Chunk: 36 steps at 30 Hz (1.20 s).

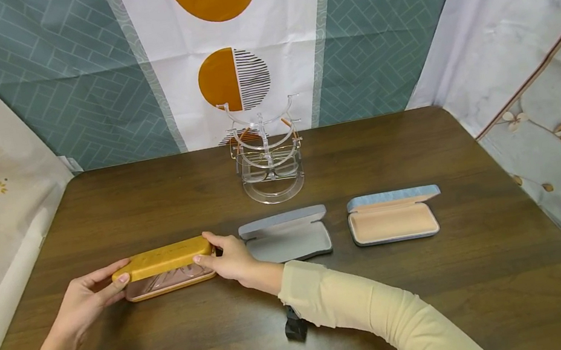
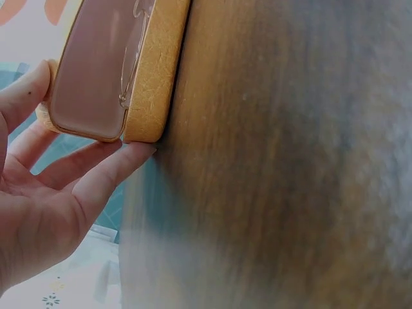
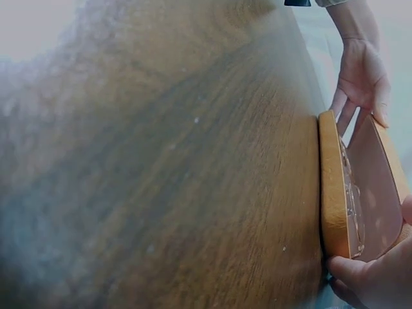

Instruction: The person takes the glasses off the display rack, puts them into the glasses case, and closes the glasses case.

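A yellow glasses case (image 1: 161, 258) rests on the table at the left, its lid partly raised. Inside lies a pair of thin-framed glasses (image 2: 131, 61) against a pinkish lining. My left hand (image 1: 85, 298) holds the case's left end, thumb on the lid and fingers along the end of the lower half, as the left wrist view shows. At the opposite end my right hand (image 1: 233, 261) grips the case, with one finger at the lid's top corner and the others by the lower corner. In the right wrist view both hands flank the half-open case.
Right of the yellow case stand an open grey glasses case (image 1: 292, 246) and an open blue glasses case (image 1: 394, 224) with a beige lining. A clear display stand (image 1: 274, 191) bearing glasses is behind them on the brown wooden table (image 1: 442, 290). Fabric hangs around the table.
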Tool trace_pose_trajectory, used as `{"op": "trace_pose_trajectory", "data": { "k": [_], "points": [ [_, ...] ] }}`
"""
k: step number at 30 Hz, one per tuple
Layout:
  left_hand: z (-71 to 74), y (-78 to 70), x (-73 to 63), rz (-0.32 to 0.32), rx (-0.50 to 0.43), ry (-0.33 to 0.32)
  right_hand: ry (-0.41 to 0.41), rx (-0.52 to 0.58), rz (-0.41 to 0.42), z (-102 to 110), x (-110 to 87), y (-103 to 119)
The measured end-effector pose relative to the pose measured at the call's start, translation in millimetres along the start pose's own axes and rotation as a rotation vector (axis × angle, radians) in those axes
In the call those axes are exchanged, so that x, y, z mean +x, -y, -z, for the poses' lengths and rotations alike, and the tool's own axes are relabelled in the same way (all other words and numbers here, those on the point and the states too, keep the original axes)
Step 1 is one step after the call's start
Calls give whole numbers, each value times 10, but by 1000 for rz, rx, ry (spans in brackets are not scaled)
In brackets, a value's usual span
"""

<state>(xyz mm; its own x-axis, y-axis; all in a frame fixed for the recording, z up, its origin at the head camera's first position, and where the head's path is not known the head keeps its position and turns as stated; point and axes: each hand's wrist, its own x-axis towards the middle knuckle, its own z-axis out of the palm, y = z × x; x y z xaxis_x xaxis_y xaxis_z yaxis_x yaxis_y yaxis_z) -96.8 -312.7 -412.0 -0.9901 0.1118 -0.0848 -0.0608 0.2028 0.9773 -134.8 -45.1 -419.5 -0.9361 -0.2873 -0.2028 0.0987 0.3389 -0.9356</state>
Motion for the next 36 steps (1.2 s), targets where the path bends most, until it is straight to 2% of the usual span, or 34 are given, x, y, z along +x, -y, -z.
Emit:
{"op": "trace_pose_trajectory", "data": {
  "k": [9, 15, 23, 27, 32, 36],
  "points": [
    [5, -6, 5, -13, -1, 13, 0, 55, -6, 9, 7, -2],
    [12, 3, 12, -3, 4, 10, 1, 67, 24, 23, 8, -5],
    [32, 11, 12, 15, 114, -8, -1, 67, 24, 35, 1, -10],
    [31, -1, 9, 16, 141, -7, -2, 62, 26, 33, -4, -10],
    [26, -10, -2, 7, 165, 6, -10, 39, 34, 34, -14, -11],
    [32, 16, 3, -16, 240, -2, -43, 30, 57, 37, -23, -23]
  ]
}}
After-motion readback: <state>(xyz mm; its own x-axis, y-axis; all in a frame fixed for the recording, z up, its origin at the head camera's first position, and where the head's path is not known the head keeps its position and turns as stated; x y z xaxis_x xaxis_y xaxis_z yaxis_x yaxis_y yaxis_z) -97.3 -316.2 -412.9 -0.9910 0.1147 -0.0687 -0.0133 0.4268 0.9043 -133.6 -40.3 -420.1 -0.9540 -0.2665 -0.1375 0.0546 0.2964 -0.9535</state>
